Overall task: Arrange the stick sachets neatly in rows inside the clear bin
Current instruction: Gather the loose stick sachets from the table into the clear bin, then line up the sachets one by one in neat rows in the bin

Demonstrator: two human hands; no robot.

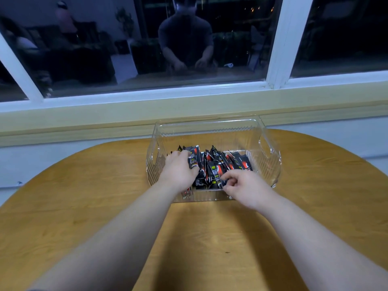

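Left hand, right hand grip sachets inside bin.

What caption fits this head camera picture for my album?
Left hand and right hand hold black stick sachets in a clear bin on a wooden table.

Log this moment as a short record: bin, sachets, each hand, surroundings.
container: clear bin, open top, on the wooden table
contents: stick sachets, black with red markings, leaning at mixed angles, not in tidy rows
left hand: inside the bin's left side, grips a bunch of the sachets
right hand: at the bin's near wall, pinches a single sachet
background: window, dark outside, reflecting the person
task state: sorting under way, rows not formed
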